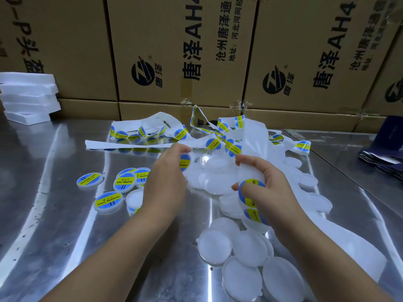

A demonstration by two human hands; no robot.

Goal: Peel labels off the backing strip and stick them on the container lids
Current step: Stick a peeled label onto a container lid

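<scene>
label [185,162] pinched at the curled fingertips of the left hand [166,182], just over the bare lid pile [214,171]. right hand [271,191] wraps its fingers round the backing strip [253,147], at the pile's right edge. risk here: the sticky label folds on itself or lands off-centre, because those lids overlap and could slide. labelled lids [109,201] lie left of the pile; whether anything sits under any lid, can't tell.

White backing strip [253,147] rises from the right grip [272,188]; a blue-yellow label [185,162] hangs at the left grip [168,177]; bare white lids [207,177] lie between them.
</scene>
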